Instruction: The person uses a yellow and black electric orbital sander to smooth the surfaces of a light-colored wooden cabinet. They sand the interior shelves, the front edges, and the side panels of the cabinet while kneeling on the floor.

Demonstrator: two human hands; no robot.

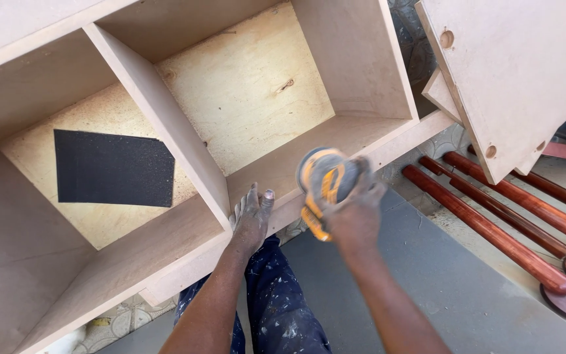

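**Presently: sander held at the front edge of an open cabinet carcass**

We record first the largest item, a pale board cabinet lying open toward the camera, divided by a partition into compartments with lighter plywood backs. Its front edge runs diagonally from lower left to upper right across the view.

Next in size, a separate pale panel with round drilled holes leans in at the upper right, apart from the cabinet. Below it, several red-brown turned wooden legs lie side by side on the floor, with round discs at their lower ends. A grey sheet covers the floor beneath the arms.

Inside the left compartment we note a dark rectangular sheet of sandpaper lying flat on the back panel, well apart from both hands.

The orange and grey power sander sits at the cabinet's front edge, just right of the partition. The image is blurred there, so we cannot tell whether its pad touches the board.

The right hand is clamped around the sander's body from behind. The left hand holds nothing; it lies flat, fingers extended, on the front edge where the partition meets it, near the sander but not touching it. Both hands are dust-covered.
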